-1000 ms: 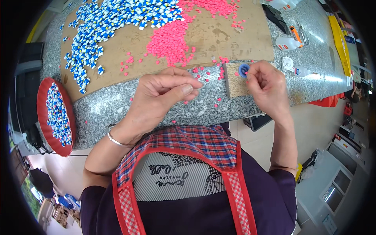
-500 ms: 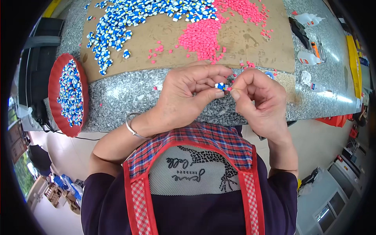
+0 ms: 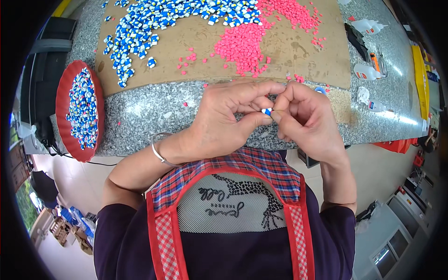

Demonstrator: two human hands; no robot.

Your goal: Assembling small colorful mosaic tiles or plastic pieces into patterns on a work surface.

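Pinching a small blue-and-white piece (image 3: 266,111) between both hands, over the near edge of the granite desk (image 3: 149,112).

Left to right: red tray (image 3: 63,100) of blue-and-white pieces off the desk's left end; cardboard sheet (image 3: 196,39) with a blue-and-white pile (image 3: 154,18) and a pink pellet pile (image 3: 245,42); glue bottles (image 3: 366,72) far right. My left hand (image 3: 224,126) is closed, thumb and forefinger clamped on the piece; my right hand (image 3: 305,119) is closed too, fingertips meeting it from the other side. I think it's best to keep the grip light, square the parts before pressing, and work over the desk so a dropped piece lands there.
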